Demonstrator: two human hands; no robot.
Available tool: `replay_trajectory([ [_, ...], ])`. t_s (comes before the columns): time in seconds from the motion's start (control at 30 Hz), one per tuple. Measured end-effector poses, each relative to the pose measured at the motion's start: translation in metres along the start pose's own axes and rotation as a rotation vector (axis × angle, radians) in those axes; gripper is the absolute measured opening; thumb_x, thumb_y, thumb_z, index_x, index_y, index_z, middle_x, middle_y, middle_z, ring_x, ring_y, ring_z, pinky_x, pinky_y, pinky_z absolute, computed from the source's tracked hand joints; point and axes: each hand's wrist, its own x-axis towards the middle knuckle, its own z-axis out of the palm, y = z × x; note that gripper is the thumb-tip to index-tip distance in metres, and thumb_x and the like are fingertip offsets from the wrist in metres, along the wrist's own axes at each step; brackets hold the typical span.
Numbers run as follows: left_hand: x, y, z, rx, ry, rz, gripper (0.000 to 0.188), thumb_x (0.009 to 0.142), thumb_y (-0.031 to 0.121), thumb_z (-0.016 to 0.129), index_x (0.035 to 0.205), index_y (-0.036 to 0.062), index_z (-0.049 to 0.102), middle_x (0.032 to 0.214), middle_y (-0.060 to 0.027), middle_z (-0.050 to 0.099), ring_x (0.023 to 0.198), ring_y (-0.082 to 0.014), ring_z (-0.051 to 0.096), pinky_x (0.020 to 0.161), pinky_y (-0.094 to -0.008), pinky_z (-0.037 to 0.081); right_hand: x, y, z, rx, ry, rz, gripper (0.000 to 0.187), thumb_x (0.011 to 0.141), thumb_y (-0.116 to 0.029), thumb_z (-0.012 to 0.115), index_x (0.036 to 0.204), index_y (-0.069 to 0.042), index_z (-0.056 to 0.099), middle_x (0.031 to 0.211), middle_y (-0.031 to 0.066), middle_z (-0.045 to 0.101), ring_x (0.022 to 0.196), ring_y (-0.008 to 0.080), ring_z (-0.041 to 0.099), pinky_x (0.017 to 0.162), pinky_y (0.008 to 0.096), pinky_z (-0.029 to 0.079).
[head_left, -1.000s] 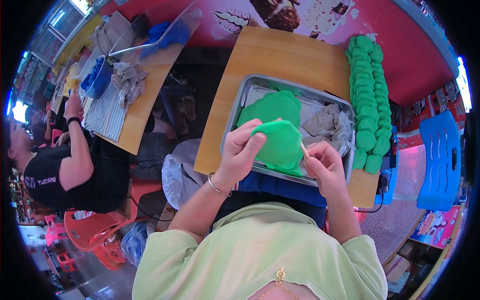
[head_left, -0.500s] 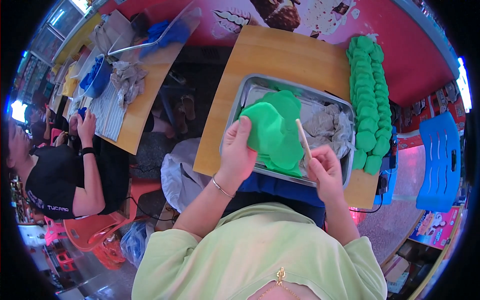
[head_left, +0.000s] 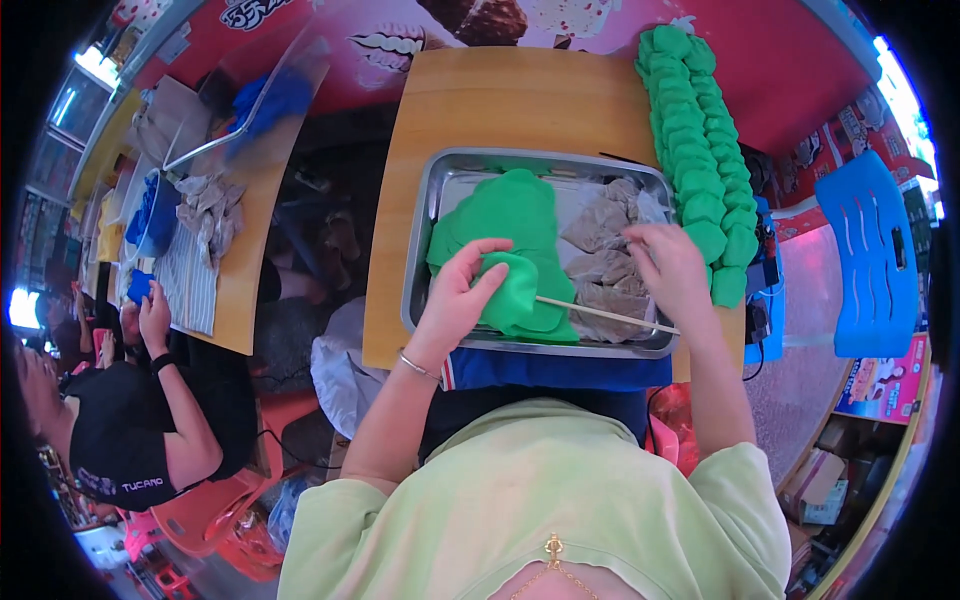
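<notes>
My left hand (head_left: 462, 298) is closed, pinching a folded green cloth piece (head_left: 512, 290) over the near part of the tray. A thin pale wooden stick (head_left: 605, 315) sticks out of this piece toward my right wrist; its other end is hidden in the folds. Under them, a pile of flat green cloth pieces (head_left: 510, 210) lies in the left half of the metal tray (head_left: 412, 240). Over clear plastic bags of brownish material (head_left: 605, 225) at the tray's right, my right hand (head_left: 672, 265) has thumb and fingers apart, fingertips at the bags.
Rows of layered green pieces (head_left: 690, 150) line the right side of the wooden table (head_left: 510, 95). A blue plastic chair (head_left: 865, 255) stands at right. At left, another person (head_left: 130, 420) sits by a second table holding a blue basin (head_left: 152, 215) and a striped cloth (head_left: 195, 285).
My right hand has let go of the stick and moved up to the bags. The stick now lies slanted with the green piece folded round its end, and my left hand has lowered.
</notes>
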Motion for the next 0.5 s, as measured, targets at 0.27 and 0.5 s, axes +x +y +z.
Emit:
replay_trajectory([
  [0.27,0.001,-0.016,0.013,0.659,-0.006,0.204,0.044,0.078,0.007,0.066,0.119,0.0037,0.051,0.09,-0.0092,0.058,0.087,-0.0125,0.055,0.074,-0.026,0.045,0.051,0.035,0.036,-0.325,-0.177,0.028,0.016,0.077,-0.017,0.062,0.09,-0.008,0.059,0.088,0.01,0.061,0.089,0.0302,0.058,0.074,0.0413,0.048],
  [0.5,0.008,-0.007,0.01,0.644,0.042,0.335,0.042,0.083,0.009,0.062,0.123,0.0051,0.05,0.12,-0.01,0.053,0.106,-0.0156,0.053,0.084,-0.0303,0.045,0.051,0.027,0.017,0.565,-0.331,0.084,0.008,0.085,-0.003,0.057,0.089,-0.005,0.051,0.085,0.0032,0.056,0.082,0.0115,0.054,0.07,0.0257,0.043],
])
